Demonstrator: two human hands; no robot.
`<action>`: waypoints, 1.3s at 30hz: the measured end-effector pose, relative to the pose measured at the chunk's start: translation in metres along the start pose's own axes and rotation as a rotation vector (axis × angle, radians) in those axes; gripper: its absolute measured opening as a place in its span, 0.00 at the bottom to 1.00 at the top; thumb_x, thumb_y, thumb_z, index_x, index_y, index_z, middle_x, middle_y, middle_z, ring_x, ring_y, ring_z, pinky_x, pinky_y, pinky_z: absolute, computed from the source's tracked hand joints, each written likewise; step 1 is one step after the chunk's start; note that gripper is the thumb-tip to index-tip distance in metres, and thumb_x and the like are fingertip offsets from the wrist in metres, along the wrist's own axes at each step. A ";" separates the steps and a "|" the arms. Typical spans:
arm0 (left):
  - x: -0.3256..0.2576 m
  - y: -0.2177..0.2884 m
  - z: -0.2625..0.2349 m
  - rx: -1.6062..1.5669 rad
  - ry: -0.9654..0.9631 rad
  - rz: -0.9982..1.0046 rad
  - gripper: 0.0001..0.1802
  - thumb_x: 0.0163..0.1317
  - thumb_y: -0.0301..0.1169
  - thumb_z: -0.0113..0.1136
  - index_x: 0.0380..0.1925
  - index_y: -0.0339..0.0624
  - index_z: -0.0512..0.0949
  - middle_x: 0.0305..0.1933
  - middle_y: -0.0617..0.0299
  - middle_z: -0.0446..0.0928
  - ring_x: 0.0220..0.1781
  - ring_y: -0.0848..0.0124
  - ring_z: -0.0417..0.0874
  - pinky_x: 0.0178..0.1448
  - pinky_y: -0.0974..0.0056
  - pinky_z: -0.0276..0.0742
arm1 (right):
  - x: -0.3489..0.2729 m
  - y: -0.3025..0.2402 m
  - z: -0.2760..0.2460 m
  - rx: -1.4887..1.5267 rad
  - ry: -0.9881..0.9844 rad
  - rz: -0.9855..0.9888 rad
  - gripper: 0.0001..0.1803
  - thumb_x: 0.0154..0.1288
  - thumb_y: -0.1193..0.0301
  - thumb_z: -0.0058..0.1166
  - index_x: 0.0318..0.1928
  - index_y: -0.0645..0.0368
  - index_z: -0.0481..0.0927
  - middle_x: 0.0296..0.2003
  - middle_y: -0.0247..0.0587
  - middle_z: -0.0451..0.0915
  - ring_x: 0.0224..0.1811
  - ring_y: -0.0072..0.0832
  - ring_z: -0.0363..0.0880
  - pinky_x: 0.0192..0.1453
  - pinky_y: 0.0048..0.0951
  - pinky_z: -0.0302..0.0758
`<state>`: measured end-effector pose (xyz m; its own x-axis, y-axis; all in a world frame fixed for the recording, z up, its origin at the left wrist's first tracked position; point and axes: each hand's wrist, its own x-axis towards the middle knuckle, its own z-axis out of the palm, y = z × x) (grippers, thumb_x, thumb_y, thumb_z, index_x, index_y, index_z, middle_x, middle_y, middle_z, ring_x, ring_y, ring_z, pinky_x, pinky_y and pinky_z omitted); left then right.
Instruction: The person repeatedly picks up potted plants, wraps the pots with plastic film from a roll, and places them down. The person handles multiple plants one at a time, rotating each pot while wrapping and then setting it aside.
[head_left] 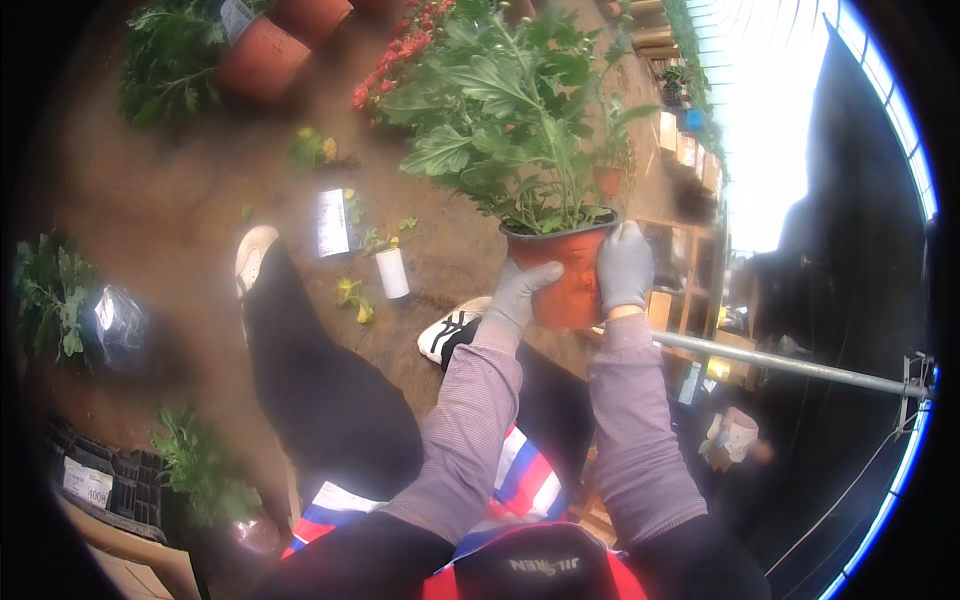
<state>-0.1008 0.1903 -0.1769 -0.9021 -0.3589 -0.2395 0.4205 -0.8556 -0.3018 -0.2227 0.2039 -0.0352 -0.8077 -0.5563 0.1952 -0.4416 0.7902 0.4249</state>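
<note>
Terracotta-coloured plastic pot [572,275] with a leafy green plant [520,120] is held up in front of the person, above the brown floor [180,190]. Left hand [518,295], in a grey glove, grips the pot's left side; right hand [625,265], also gloved, clasps its right side. Far left, another potted plant [262,58] stands on the floor. A white label [332,222] and a small white cup [392,272] lie to the left of the held pot.
</note>
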 end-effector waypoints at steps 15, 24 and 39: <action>0.001 0.005 0.002 -0.058 0.077 -0.032 0.35 0.58 0.33 0.78 0.63 0.38 0.74 0.58 0.58 0.82 0.57 0.64 0.84 0.63 0.57 0.82 | 0.024 0.007 -0.018 0.610 -0.166 -0.072 0.15 0.73 0.58 0.61 0.45 0.57 0.85 0.36 0.34 0.85 0.36 0.22 0.79 0.44 0.34 0.78; 0.019 0.031 -0.010 0.355 0.159 0.124 0.37 0.55 0.31 0.80 0.64 0.37 0.73 0.59 0.54 0.81 0.59 0.65 0.83 0.65 0.60 0.80 | 0.003 0.041 0.118 1.562 -0.800 0.242 0.24 0.74 0.53 0.61 0.56 0.61 0.81 0.50 0.32 0.83 0.51 0.21 0.80 0.58 0.27 0.78; 0.012 0.067 0.054 1.017 -0.052 0.363 0.69 0.35 0.32 0.88 0.76 0.41 0.51 0.67 0.51 0.73 0.68 0.59 0.76 0.73 0.56 0.74 | -0.004 0.002 0.119 2.744 -0.620 -0.050 0.61 0.53 0.39 0.73 0.75 0.63 0.60 0.71 0.46 0.69 0.72 0.36 0.70 0.75 0.41 0.70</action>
<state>-0.0892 0.1085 -0.1498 -0.7527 -0.6484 -0.1138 0.4081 -0.5952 0.6922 -0.2670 0.2377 -0.1404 -0.5583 -0.8289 -0.0364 0.5839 -0.3613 -0.7270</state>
